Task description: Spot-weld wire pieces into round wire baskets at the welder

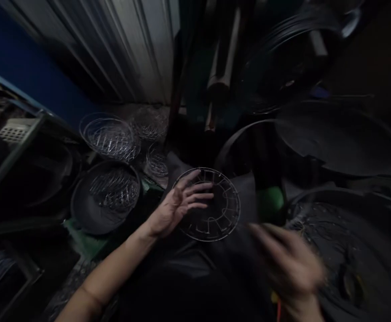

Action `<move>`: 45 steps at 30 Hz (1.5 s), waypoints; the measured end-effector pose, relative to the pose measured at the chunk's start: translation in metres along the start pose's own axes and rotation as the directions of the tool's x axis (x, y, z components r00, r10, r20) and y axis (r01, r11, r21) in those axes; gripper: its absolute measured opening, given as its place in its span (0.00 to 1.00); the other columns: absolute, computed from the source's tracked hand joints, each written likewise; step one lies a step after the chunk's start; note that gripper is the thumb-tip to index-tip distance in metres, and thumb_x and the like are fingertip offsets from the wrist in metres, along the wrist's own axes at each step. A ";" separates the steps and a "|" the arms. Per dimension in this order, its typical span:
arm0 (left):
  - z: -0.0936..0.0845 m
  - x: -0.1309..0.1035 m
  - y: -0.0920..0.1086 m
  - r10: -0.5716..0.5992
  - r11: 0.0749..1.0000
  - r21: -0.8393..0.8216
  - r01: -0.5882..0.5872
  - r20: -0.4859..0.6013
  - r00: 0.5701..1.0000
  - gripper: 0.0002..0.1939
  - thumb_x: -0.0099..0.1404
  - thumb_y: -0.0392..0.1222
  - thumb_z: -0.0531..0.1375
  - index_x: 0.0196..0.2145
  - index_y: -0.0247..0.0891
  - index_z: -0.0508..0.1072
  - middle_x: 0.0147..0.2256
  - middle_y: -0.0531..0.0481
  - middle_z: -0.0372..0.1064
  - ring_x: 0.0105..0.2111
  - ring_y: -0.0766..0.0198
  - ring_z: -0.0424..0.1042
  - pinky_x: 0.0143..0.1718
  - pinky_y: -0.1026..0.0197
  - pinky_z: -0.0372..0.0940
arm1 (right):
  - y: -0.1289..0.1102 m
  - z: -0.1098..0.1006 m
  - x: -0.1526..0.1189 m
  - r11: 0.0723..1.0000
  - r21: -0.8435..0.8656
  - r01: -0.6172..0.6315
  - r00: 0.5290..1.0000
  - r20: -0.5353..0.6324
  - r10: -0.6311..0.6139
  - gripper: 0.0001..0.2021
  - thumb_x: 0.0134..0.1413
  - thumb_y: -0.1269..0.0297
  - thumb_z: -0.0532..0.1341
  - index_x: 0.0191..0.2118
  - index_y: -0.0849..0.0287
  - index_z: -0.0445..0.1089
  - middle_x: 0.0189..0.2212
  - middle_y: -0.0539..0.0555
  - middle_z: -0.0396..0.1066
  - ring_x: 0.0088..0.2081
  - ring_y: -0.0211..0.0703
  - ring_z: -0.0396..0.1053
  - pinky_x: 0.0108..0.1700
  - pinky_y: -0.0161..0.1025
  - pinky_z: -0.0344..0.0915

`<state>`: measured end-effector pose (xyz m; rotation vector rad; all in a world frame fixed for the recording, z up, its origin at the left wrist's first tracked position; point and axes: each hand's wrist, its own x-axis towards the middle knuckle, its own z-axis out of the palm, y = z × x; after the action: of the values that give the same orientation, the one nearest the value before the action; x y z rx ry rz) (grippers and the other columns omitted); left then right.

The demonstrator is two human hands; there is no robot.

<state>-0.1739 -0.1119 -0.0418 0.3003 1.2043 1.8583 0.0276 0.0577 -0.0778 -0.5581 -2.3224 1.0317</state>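
A round wire frame (239, 205) with bent wire loops around its inside lies in front of me, over a dark surface near my lap. My left hand (182, 201) is over its left side, fingers stretched out and spread. Whether its fingertips touch the wire I cannot tell. To the right of the frame and apart from it, my right hand (292, 259) is smeared by motion, near the large dark basin (376, 255). Its fingers are too blurred to show whether they hold anything. That basin contains thin wire-like pieces and a dark ring-shaped item.
A dark round pan (84, 205) with bent wire pieces stands at left on a green surface (83, 243). Behind it lie piles of wire rings (111, 138). A metal pipe (222, 71) hangs ahead, beside a corrugated wall (131, 49). A wide dark tray (342, 138) is at right.
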 end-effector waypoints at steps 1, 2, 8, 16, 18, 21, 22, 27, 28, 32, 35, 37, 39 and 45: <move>0.004 -0.002 -0.003 0.009 0.999 -0.033 -0.010 -0.010 1.000 0.32 0.62 0.58 0.56 0.58 0.39 0.58 0.50 0.37 0.68 0.46 0.52 0.72 0.43 0.54 0.68 | -0.009 0.019 -0.006 0.991 -0.022 0.130 0.987 0.100 -0.127 0.18 0.50 0.65 0.60 0.44 0.32 0.71 0.35 0.49 0.74 0.32 0.51 0.71 0.31 0.49 0.67; 0.004 -0.006 -0.005 0.026 0.998 -0.051 -0.029 -0.059 0.998 0.28 0.64 0.55 0.55 0.57 0.40 0.58 0.48 0.38 0.70 0.44 0.54 0.73 0.41 0.55 0.70 | -0.018 0.034 -0.008 0.966 -0.021 0.257 0.949 0.192 -0.249 0.18 0.53 0.67 0.58 0.46 0.35 0.71 0.34 0.51 0.74 0.30 0.48 0.71 0.29 0.46 0.67; -0.025 -0.026 -0.003 -0.017 1.000 -0.020 0.013 -0.189 0.982 0.19 0.68 0.50 0.50 0.52 0.37 0.61 0.35 0.43 0.75 0.31 0.58 0.77 0.26 0.63 0.70 | -0.036 0.030 0.024 0.988 -0.127 0.083 0.989 -0.113 -0.098 0.27 0.54 0.61 0.60 0.59 0.37 0.58 0.54 0.53 0.63 0.49 0.51 0.68 0.46 0.50 0.69; -0.048 0.016 -0.002 -0.072 0.863 0.496 0.095 -0.065 0.995 0.22 0.65 0.51 0.55 0.50 0.34 0.65 0.25 0.48 0.72 0.22 0.64 0.73 0.23 0.66 0.64 | -0.008 0.058 0.060 0.949 0.056 -0.311 0.944 -0.101 0.315 0.16 0.56 0.56 0.55 0.45 0.56 0.72 0.42 0.55 0.73 0.44 0.46 0.70 0.47 0.44 0.66; -0.056 0.028 -0.001 0.100 0.675 0.737 0.018 -0.116 0.988 0.18 0.64 0.47 0.56 0.48 0.36 0.69 0.26 0.51 0.72 0.22 0.68 0.71 0.28 0.66 0.64 | 0.004 0.068 0.060 0.943 -0.024 -0.333 0.930 -0.173 0.325 0.16 0.55 0.58 0.54 0.43 0.58 0.72 0.40 0.55 0.74 0.41 0.46 0.71 0.45 0.43 0.66; -0.064 0.042 -0.002 0.212 0.452 0.892 -0.014 -0.092 0.973 0.15 0.65 0.44 0.54 0.47 0.40 0.72 0.29 0.53 0.73 0.26 0.68 0.71 0.36 0.65 0.65 | 0.020 0.075 0.060 0.923 -0.178 -0.340 0.937 -0.149 0.317 0.16 0.54 0.59 0.52 0.43 0.59 0.71 0.37 0.57 0.74 0.38 0.46 0.71 0.42 0.43 0.66; -0.065 0.046 -0.002 0.223 0.424 0.906 -0.020 -0.083 0.971 0.15 0.66 0.44 0.53 0.46 0.40 0.73 0.30 0.53 0.73 0.28 0.67 0.72 0.38 0.64 0.65 | 0.024 0.076 0.060 0.918 -0.220 -0.329 0.943 -0.123 0.308 0.16 0.54 0.59 0.51 0.42 0.59 0.71 0.37 0.57 0.74 0.37 0.46 0.71 0.41 0.43 0.65; -0.065 0.058 -0.008 0.308 0.348 0.935 -0.068 -0.045 0.950 0.14 0.65 0.44 0.55 0.45 0.41 0.73 0.43 0.52 0.74 0.42 0.63 0.72 0.47 0.63 0.64 | 0.033 0.080 0.058 0.879 -0.351 -0.323 0.947 -0.118 0.300 0.17 0.54 0.60 0.49 0.41 0.61 0.70 0.35 0.59 0.72 0.35 0.47 0.69 0.38 0.42 0.64; -0.066 0.059 -0.009 0.317 0.334 0.940 -0.063 -0.049 0.947 0.13 0.65 0.44 0.55 0.45 0.40 0.73 0.43 0.52 0.74 0.43 0.63 0.72 0.48 0.62 0.64 | 0.034 0.081 0.057 0.861 -0.382 -0.336 0.942 -0.123 0.313 0.16 0.54 0.60 0.49 0.41 0.61 0.70 0.35 0.59 0.72 0.34 0.47 0.69 0.37 0.42 0.63; -0.070 0.057 -0.014 0.264 0.282 0.959 -0.024 -0.054 0.963 0.13 0.65 0.45 0.55 0.44 0.41 0.73 0.43 0.51 0.74 0.45 0.62 0.72 0.49 0.60 0.63 | 0.037 0.080 0.053 0.820 -0.442 -0.365 0.929 -0.110 0.354 0.16 0.54 0.57 0.51 0.41 0.59 0.70 0.34 0.58 0.73 0.30 0.46 0.68 0.32 0.39 0.61; -0.070 0.052 -0.019 0.208 0.225 0.974 0.015 -0.063 0.976 0.14 0.64 0.45 0.56 0.46 0.41 0.71 0.44 0.50 0.73 0.44 0.61 0.71 0.49 0.59 0.64 | 0.037 0.076 0.050 0.869 -0.319 -0.379 0.925 -0.118 0.360 0.18 0.56 0.54 0.51 0.42 0.59 0.71 0.33 0.57 0.73 0.31 0.45 0.70 0.34 0.38 0.63; -0.067 0.049 -0.021 0.192 0.199 0.980 0.020 -0.059 0.980 0.15 0.63 0.43 0.57 0.48 0.40 0.71 0.43 0.50 0.73 0.43 0.61 0.72 0.49 0.58 0.64 | 0.032 0.073 0.048 0.882 -0.248 -0.401 0.915 -0.160 0.371 0.19 0.55 0.52 0.53 0.44 0.60 0.71 0.34 0.57 0.74 0.33 0.45 0.71 0.35 0.38 0.64; -0.064 0.046 -0.022 0.178 0.204 0.979 0.011 -0.048 0.983 0.15 0.63 0.42 0.58 0.48 0.41 0.71 0.42 0.51 0.74 0.41 0.62 0.72 0.48 0.59 0.64 | 0.025 0.071 0.047 0.881 -0.221 -0.419 0.902 -0.215 0.375 0.20 0.55 0.52 0.54 0.44 0.61 0.72 0.35 0.58 0.74 0.33 0.45 0.71 0.36 0.37 0.65; -0.055 0.052 -0.017 0.296 0.276 0.958 -0.073 -0.012 0.955 0.11 0.64 0.39 0.56 0.44 0.41 0.74 0.42 0.52 0.74 0.42 0.64 0.72 0.46 0.62 0.65 | 0.017 0.069 0.051 0.853 -0.203 -0.481 0.871 -0.219 0.439 0.19 0.53 0.53 0.54 0.43 0.61 0.72 0.34 0.58 0.74 0.33 0.45 0.71 0.35 0.38 0.65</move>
<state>-0.2282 -0.1035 -0.0960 0.9809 2.4592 1.0656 -0.0525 0.0590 -0.1145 -1.3076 -2.2302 0.8472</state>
